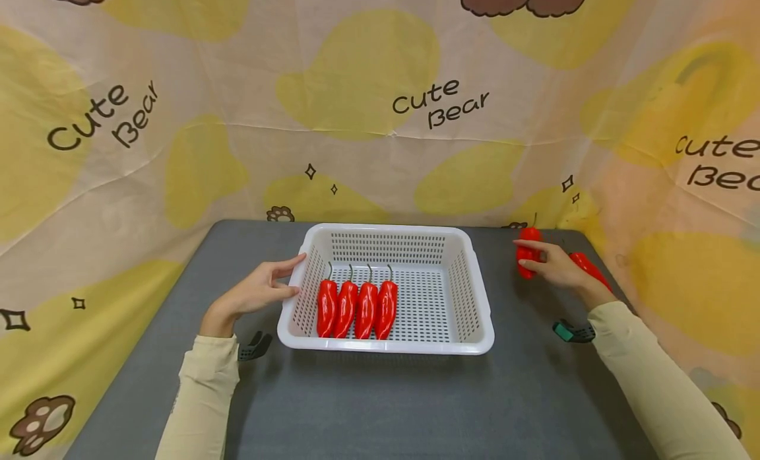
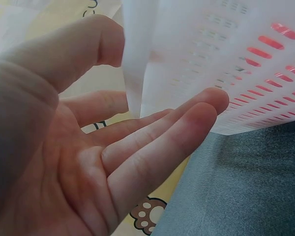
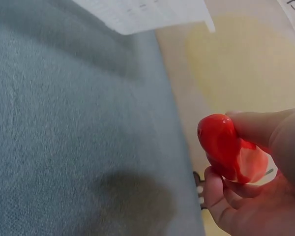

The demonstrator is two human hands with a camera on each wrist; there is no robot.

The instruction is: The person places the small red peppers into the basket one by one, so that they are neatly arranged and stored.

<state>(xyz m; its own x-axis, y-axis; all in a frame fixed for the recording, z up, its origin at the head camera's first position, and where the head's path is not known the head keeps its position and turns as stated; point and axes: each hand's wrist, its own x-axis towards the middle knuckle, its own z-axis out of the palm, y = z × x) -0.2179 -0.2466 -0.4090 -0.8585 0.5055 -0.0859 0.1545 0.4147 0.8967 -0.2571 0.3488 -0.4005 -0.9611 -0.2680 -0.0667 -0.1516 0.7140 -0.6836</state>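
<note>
A white perforated plastic basket [image 1: 469, 348] stands mid-table with several glossy red chili peppers [image 1: 357, 308] lined up in its left part, green stems toward the back wall. At the basket's left side, my left hand [image 1: 261, 288] touches the rim with thumb and index finger. Its other fingers extend below the rim along the outer wall in the left wrist view. My right hand [image 1: 555, 265], off to the right of the basket, pinches a red chili pepper [image 3: 219, 140] between thumb and fingers, stem toward the back. Another red chili pepper [image 1: 590, 268] lies just beyond that hand, partly hidden by it.
The grey tabletop [image 1: 380, 407] runs up to a hanging cloth [image 1: 356, 70] with yellow patches and printed words. That cloth also rises along the left and right sides. A dark strap piece with a green part [image 1: 572, 331] sits by the right wrist.
</note>
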